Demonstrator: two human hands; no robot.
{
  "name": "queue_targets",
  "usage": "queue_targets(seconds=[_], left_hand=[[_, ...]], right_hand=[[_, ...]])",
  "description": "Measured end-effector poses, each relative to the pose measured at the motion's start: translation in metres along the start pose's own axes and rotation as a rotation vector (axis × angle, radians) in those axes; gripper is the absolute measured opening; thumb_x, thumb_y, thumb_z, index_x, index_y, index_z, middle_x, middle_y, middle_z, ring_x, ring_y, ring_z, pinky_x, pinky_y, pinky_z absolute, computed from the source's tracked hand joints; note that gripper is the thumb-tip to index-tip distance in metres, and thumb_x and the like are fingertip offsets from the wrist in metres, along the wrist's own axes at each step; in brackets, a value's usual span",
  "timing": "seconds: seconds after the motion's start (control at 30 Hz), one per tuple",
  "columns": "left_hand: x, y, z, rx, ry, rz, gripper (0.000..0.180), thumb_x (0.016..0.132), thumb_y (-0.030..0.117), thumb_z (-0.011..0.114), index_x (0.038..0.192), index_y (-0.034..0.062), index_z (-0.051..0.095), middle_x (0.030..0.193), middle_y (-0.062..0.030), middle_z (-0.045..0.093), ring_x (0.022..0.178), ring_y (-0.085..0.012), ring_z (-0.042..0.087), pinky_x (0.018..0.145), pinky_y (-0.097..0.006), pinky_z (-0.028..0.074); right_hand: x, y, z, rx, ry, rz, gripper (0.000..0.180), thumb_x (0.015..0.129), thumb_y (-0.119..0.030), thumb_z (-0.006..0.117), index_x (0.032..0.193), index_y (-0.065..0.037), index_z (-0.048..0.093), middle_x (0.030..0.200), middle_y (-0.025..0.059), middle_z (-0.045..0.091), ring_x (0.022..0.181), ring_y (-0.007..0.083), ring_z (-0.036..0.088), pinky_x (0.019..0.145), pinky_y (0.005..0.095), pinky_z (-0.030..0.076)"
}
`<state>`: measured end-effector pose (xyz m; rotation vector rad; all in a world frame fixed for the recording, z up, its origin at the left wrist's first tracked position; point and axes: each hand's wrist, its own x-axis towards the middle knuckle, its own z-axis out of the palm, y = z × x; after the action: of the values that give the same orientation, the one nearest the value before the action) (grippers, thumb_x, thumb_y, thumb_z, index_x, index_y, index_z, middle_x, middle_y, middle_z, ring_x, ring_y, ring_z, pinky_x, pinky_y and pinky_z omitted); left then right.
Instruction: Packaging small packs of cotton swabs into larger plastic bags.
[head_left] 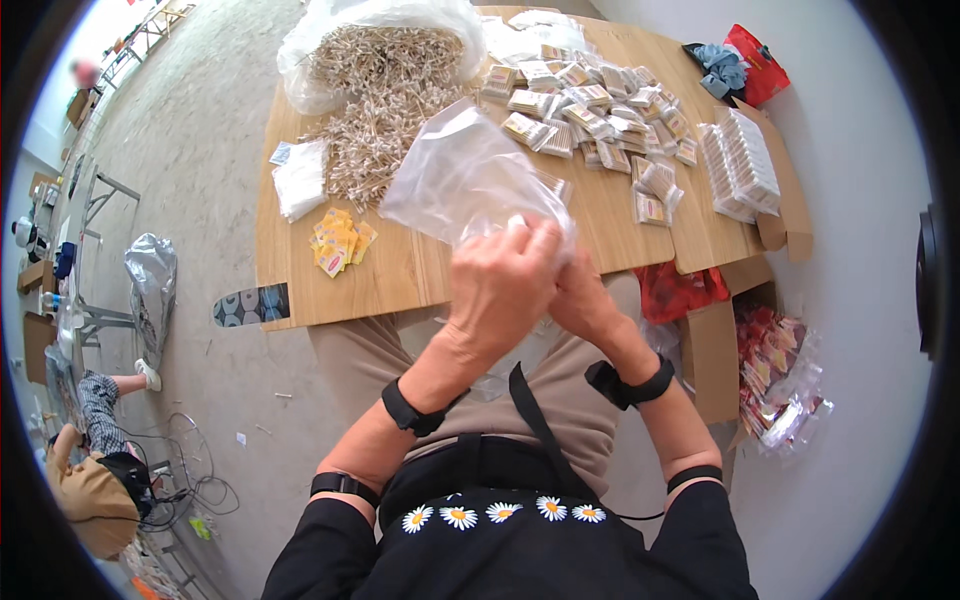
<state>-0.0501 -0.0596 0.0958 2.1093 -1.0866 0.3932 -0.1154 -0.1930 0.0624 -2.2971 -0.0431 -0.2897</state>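
Observation:
A large clear plastic bag (455,165) is held over the near edge of the table, its wide part spread toward the far left. My left hand (500,285) is closed on the bunched end of the bag. Close against it, my right hand (585,300) is also closed on the bag, its fingers partly hidden. Beyond the bag lies a loose heap of cotton swabs (375,135), spilling from a big plastic sack (300,75). Small filled packs of cotton swabs (590,120) are scattered to the right of the heap.
Yellow cards (340,242) and a stack of small clear bags (300,182) lie on the left of the wooden table (400,280). A block of stacked packs (740,165) stands at the right. Below, a cardboard box (710,360) sits by red-printed packaging (775,380). Another person (100,480) is at far left.

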Motion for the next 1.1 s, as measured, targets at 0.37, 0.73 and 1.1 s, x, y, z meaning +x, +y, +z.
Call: queue_targets(seconds=[0.37, 0.73, 1.1], left_hand=[[0.003, 0.009, -0.005, -0.044, -0.112, 0.077, 0.032, 0.083, 0.016, 0.071, 0.113, 0.0082, 0.066, 0.095, -0.0131, 0.068, 0.087, -0.0326, 0.066, 0.078, -0.042, 0.047], [0.004, -0.006, 0.008, -0.448, -0.357, -0.051, 0.041, 0.081, 0.013, 0.073, 0.120, 0.0053, 0.065, 0.093, -0.0165, 0.069, 0.089, -0.0328, 0.066, 0.085, -0.041, 0.044], [-0.002, 0.012, 0.014, -0.189, -0.299, 0.092, 0.044, 0.081, 0.001, 0.064, 0.124, 0.0110, 0.064, 0.092, -0.0143, 0.067, 0.089, -0.0321, 0.065, 0.080, -0.043, 0.048]], right_hand=[[-0.016, 0.026, 0.020, 1.278, 0.120, 0.245, 0.050, 0.099, -0.010, 0.054, 0.147, -0.003, 0.041, 0.139, 0.0094, 0.054, 0.127, 0.0196, 0.053, 0.108, 0.0347, 0.043], [-0.006, 0.059, 0.045, 1.951, -0.091, 0.047, 0.045, 0.104, -0.025, 0.046, 0.143, -0.003, 0.044, 0.136, 0.0156, 0.055, 0.124, 0.0254, 0.056, 0.104, 0.0386, 0.047], [0.019, 0.023, 0.033, 1.910, 0.070, 0.338, 0.043, 0.103, -0.017, 0.046, 0.141, 0.001, 0.044, 0.136, 0.0209, 0.055, 0.125, 0.0303, 0.056, 0.104, 0.0398, 0.048]])
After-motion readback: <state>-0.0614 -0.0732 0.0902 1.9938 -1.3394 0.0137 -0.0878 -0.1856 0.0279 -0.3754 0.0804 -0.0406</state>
